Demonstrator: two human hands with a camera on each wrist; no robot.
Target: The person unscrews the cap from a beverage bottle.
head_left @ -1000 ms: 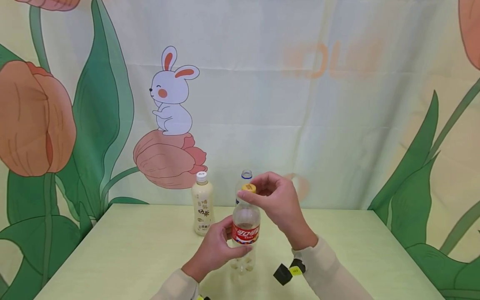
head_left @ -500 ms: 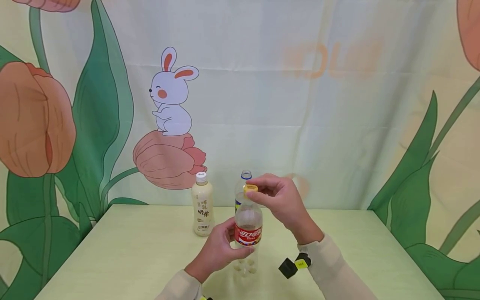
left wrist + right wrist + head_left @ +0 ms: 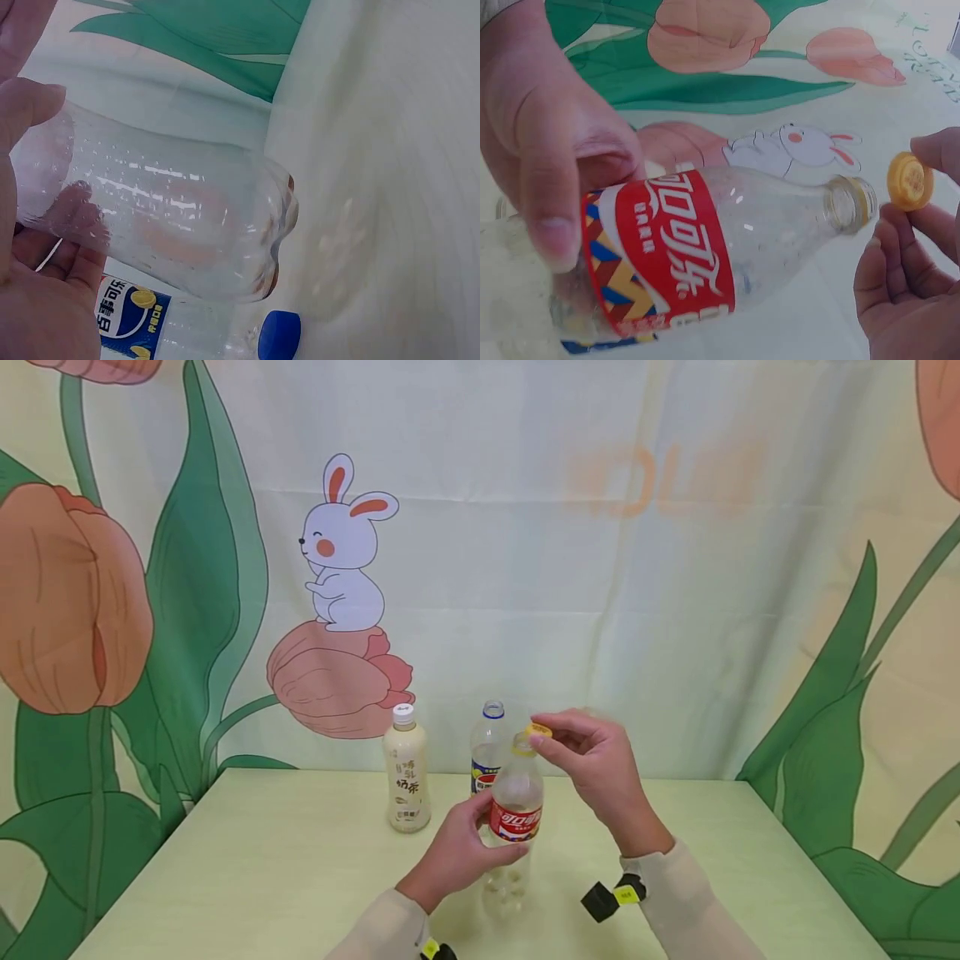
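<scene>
My left hand point(image 3: 468, 852) grips a clear soda bottle point(image 3: 517, 789) round its red label, its thumb across the front. The bottle stands nearly upright with its mouth uncovered. Between thumb and fingers, my right hand point(image 3: 596, 768) pinches a yellow bottle cap point(image 3: 538, 728) just right of the mouth. A gap shows between cap point(image 3: 911, 182) and bottle neck point(image 3: 849, 205) in the right wrist view. The left wrist view shows the bottle's ridged lower part point(image 3: 187, 217), clear and without visible drink; whether the base touches the table cannot be told.
Behind the held bottle stands an uncapped clear bottle point(image 3: 487, 756) with a blue label. A blue cap point(image 3: 280, 335) lies near its base in the left wrist view. A white-capped milk tea bottle point(image 3: 407, 768) stands left on the pale table point(image 3: 247, 860). A printed curtain point(image 3: 480, 568) hangs behind.
The yellow cap has come off the bottle's neck and sits apart from it, in my right hand. Both hands and the bottle have shifted right, uncovering more of the bottle behind.
</scene>
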